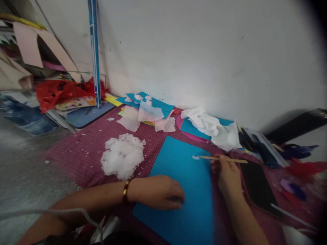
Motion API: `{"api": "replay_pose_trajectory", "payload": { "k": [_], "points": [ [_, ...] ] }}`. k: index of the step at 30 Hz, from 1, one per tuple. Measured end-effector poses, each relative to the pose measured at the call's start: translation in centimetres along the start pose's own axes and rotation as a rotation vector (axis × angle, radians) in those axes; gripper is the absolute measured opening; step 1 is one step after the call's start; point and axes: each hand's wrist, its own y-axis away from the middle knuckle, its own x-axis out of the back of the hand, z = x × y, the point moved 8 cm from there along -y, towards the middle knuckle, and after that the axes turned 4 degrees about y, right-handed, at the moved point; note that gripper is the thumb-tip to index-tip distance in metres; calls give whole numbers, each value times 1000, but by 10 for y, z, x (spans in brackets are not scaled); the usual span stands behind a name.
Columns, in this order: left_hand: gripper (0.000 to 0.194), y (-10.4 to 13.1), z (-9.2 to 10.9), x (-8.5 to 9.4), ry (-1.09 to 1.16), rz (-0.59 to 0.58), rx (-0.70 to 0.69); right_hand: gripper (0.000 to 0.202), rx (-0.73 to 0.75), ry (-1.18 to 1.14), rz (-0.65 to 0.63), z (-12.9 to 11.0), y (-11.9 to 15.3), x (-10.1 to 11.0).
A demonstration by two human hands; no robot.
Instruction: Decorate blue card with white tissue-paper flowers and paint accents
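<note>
Your right hand (229,172) is pinched on the wooden stick (209,157), right of centre in the frame. Stick's long axis runs nearly level, left to right; its left tip meets a white dab (196,157) over the upper part of the blue sheet (189,173). Can't tell if the tip touches the sheet. Your left hand (163,192) is over the sheet, lower left of that tip, fingers loosely curled, thumb apart, nothing visible between. Right hand is nearer the dab.
</note>
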Motion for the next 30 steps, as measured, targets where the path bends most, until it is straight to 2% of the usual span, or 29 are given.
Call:
{"api": "replay_pose_trajectory", "payload": {
  "k": [2,3,6,8,9,11,14,18,20,22,27,30],
  "points": [
    [12,16,-6,19,-121,8,74,38,7,-2,-4,-1,0,1],
    [14,25,-17,35,-173,47,150,38,10,2,-6,-1,0,1],
    [17,55,-69,96,-277,261,412,36,9,25,-13,0,-1,2],
    [20,70,-109,126,-276,322,539,36,2,28,-10,1,-1,3],
    [21,76,-129,135,-253,317,586,36,-3,29,-7,2,-2,4],
    [23,81,-160,143,-182,257,635,36,-10,28,-6,1,-1,5],
    [28,81,-183,143,-92,199,633,36,-22,23,-7,0,-1,7],
    [19,79,-190,139,-4,215,638,29,-29,17,0,1,-4,9],
    [8,77,-189,139,18,231,633,24,-29,9,27,1,-4,12],
    [8,75,-185,141,29,241,622,21,-36,-9,55,0,-2,13],
    [13,57,-174,167,59,275,614,28,-18,-34,2,-6,-1,6],
    [10,30,-149,180,24,362,545,27,13,0,-4,-7,-2,5]
  ]
}}
